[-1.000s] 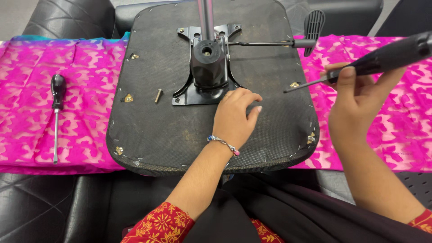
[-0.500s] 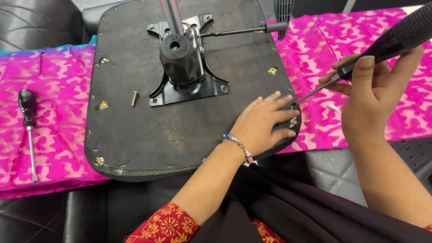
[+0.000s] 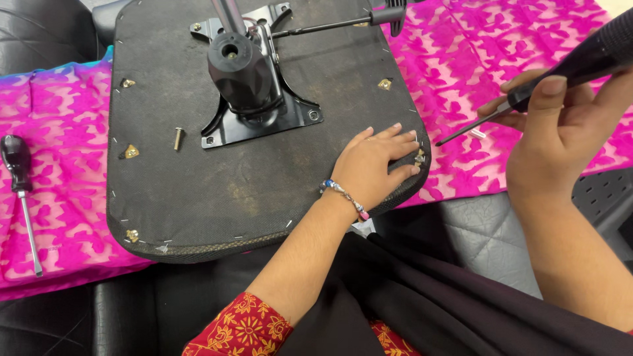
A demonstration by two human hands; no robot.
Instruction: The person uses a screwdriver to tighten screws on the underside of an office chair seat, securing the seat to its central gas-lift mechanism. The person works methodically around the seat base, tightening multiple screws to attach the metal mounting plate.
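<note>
The right hand (image 3: 560, 132) has its grip closed round the black handle of a screwdriver (image 3: 527, 99), fingers wrapped fully about it with the forefinger laid along the top. The tool's long axis slants down and away to the left of that grip, so the thin shaft points toward the near right corner of the upturned chair seat base (image 3: 250, 184). The tip hangs in the air over the pink patterned cloth (image 3: 481, 59), just short of the seat's edge and not touching anything I can see.

The left hand (image 3: 372, 165) lies flat and spread on that same corner, palm down, holding nothing, its fingertips touching a small brass corner fitting (image 3: 419, 157) at the rim. So the fitting sits down and to the left of the screwdriver grip, roughly in line with the shaft, and right under the left fingertips; the left hand is far the nearer of the two.

Farther left of both hands, the black metal mounting plate with its cylinder (image 3: 247, 79) stands bolted mid-seat, and a loose bolt (image 3: 177, 138) lies on the fabric beside it. A second screwdriver (image 3: 20, 191) rests well apart on the cloth, beyond the seat's left edge.
</note>
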